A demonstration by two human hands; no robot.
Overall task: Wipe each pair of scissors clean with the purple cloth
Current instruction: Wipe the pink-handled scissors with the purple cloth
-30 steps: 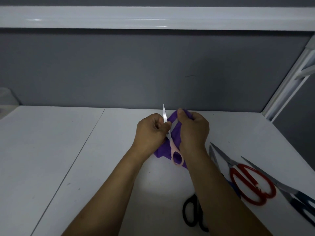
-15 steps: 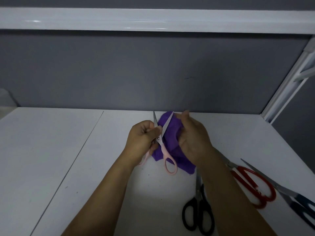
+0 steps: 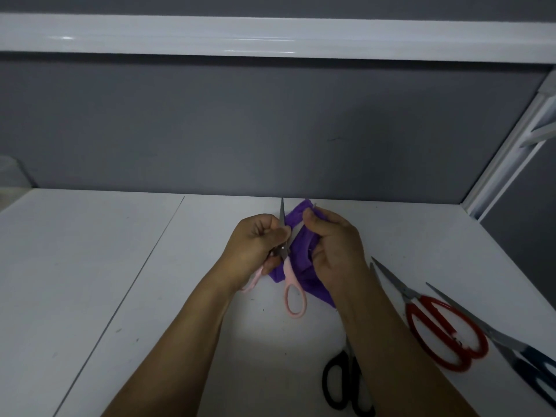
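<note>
My left hand grips the pink-handled scissors near their pivot, with one bare blade pointing up and away and the handle loops hanging toward me. The scissors are spread open. Beside it my right hand holds the purple cloth, pinching it around the other blade, which is hidden inside the fabric. The cloth's lower corner hangs down to the white table.
Red-handled scissors lie on the table to the right, blue-handled scissors beyond them at the right edge. Black-handled scissors lie near my right forearm. A grey back wall and a white frame post border the table.
My right hand went from open beside the cloth to pinching it over one blade, and the bare blade now points more straight up. The hands stayed in about the same place.
</note>
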